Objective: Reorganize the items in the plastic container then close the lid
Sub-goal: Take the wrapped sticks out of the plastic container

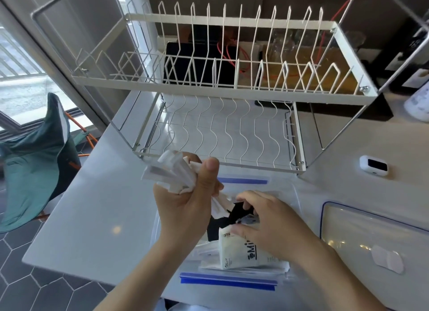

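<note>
A clear plastic container point(293, 194) with blue latches sits on the white counter right in front of me. My left hand point(188, 201) is raised above its left side and grips a bundle of white paper-wrapped packets point(169, 173). My right hand point(262, 220) is down inside the container, its fingers curled on a black item point(234, 212) beside a white tissue pack point(241, 250). More flat white packets lie under the tissue pack. The container's clear lid point(376, 236), blue-rimmed, lies on the counter to the right.
A white two-tier wire dish rack point(222, 83) stands just behind the container. A small white device point(373, 165) lies on the counter at right, with a white bottle point(417, 102) behind it. A green folding chair point(34, 162) stands on the floor at left.
</note>
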